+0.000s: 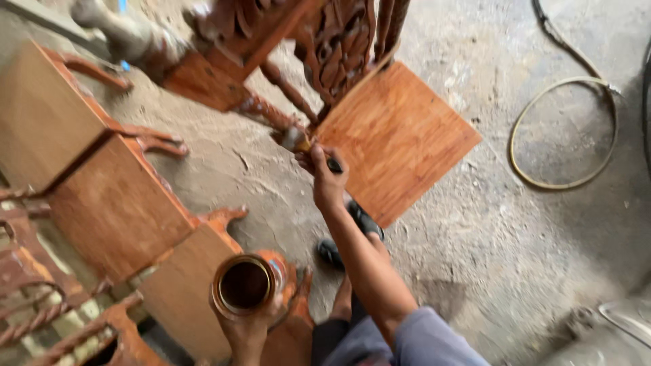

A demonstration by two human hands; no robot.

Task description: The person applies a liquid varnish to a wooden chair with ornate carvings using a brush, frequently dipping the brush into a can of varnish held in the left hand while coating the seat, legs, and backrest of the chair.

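Note:
My right hand (327, 177) grips a paintbrush (298, 141) by its dark handle, bristles touching a turned rung of a carved wooden chair (400, 135) in front of me. The chair has a reddish flat seat and an ornate carved back. My left hand (249, 325) holds an open round tin (244, 285) of dark brown liquid from below, low in the view near my lap.
Several more reddish wooden chairs (108, 196) stand in a row at the left. A looped hose (563, 129) lies on the dusty concrete floor at the right. My foot in a dark sandal (349, 234) rests under the chair seat.

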